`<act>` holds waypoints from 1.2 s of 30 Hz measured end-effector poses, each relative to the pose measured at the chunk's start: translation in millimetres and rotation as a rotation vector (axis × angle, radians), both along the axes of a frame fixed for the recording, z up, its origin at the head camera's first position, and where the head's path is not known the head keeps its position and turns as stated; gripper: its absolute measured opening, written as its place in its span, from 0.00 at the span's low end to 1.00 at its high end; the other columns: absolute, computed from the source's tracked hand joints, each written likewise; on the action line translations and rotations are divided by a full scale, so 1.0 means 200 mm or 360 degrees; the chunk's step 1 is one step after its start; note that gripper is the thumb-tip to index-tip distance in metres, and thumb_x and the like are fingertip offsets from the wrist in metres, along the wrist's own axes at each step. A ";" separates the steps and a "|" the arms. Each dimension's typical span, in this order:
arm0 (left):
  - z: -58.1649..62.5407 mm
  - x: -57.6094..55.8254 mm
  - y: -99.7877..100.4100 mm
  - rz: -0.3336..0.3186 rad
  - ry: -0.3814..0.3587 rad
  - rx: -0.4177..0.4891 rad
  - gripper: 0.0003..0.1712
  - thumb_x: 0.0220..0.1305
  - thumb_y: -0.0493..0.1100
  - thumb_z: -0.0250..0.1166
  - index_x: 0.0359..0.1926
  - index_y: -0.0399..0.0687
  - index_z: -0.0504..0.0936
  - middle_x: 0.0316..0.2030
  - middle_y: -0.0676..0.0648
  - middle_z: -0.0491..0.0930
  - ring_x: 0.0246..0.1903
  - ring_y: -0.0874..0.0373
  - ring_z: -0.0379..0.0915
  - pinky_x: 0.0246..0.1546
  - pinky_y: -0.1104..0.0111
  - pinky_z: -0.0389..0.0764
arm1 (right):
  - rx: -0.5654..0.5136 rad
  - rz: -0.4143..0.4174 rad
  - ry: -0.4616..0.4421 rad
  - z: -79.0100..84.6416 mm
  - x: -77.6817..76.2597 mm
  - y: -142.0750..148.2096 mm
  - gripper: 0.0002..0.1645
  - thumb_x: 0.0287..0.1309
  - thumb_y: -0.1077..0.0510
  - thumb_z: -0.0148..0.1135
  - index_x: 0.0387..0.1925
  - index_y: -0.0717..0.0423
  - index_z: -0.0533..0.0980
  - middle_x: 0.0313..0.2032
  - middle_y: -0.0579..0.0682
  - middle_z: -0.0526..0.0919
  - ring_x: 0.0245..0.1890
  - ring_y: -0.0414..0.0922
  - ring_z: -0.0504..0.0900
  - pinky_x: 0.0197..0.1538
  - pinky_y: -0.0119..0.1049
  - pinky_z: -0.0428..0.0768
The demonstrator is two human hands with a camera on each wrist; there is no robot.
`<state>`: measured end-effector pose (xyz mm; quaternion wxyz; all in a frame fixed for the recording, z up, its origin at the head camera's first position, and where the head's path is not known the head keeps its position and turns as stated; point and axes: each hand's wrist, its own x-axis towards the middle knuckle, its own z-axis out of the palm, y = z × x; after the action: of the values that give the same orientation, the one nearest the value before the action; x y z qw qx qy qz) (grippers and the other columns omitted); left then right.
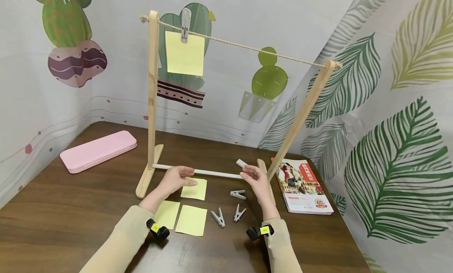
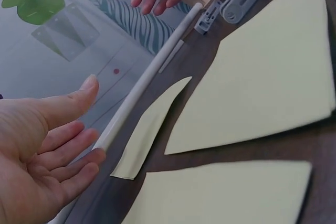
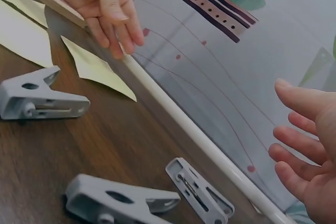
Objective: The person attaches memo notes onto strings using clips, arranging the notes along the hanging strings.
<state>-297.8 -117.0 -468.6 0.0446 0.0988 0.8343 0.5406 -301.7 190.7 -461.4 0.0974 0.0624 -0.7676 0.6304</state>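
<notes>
My left hand is held over the near side of a white rod, its fingers loosely extended and holding nothing. At the rod's right part, my right hand is likewise relaxed, palm facing inward with nothing in it. The rod joins the feet of a wooden stand. Between the hands and forearms lie three yellow sticky notes and three grey clothespins. A fourth yellow note hangs from the stand's rope, held by a grey clothespin.
A pink case lies at the back left of the brown table. On the right, a book with a colourful cover lies beside the stand's post. Just beyond the rod, near my right fingertips, is a small white piece.
</notes>
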 end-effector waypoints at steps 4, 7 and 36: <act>-0.01 0.00 0.00 -0.0003 0.0016 -0.0034 0.31 0.54 0.42 0.75 0.58 0.34 0.78 0.55 0.36 0.80 0.58 0.39 0.73 0.61 0.49 0.71 | 0.0056 -0.0014 -0.0058 -0.01 0.01 0.03 0.23 0.59 0.65 0.66 0.54 0.74 0.73 0.51 0.71 0.80 0.41 0.32 0.81 0.44 0.23 0.77; -0.02 0.00 0.00 0.0000 0.0019 -0.0045 0.31 0.54 0.41 0.75 0.58 0.34 0.77 0.56 0.36 0.80 0.60 0.39 0.72 0.62 0.50 0.70 | 0.0126 0.0017 -0.0094 -0.02 0.01 0.05 0.24 0.58 0.64 0.67 0.54 0.73 0.74 0.51 0.69 0.81 0.42 0.33 0.81 0.45 0.24 0.77; -0.04 0.00 0.00 -0.0176 0.0071 -0.0482 0.43 0.46 0.40 0.79 0.63 0.34 0.72 0.63 0.33 0.72 0.65 0.34 0.62 0.63 0.46 0.67 | 0.0660 0.0447 -0.0271 -0.08 0.03 0.20 0.28 0.47 0.63 0.74 0.51 0.70 0.78 0.49 0.65 0.83 0.44 0.49 0.79 0.43 0.30 0.76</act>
<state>-297.7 -117.8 -476.7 0.0703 0.1487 0.9003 0.4030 -296.6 230.4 -478.2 -0.0708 0.1336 -0.8697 0.4698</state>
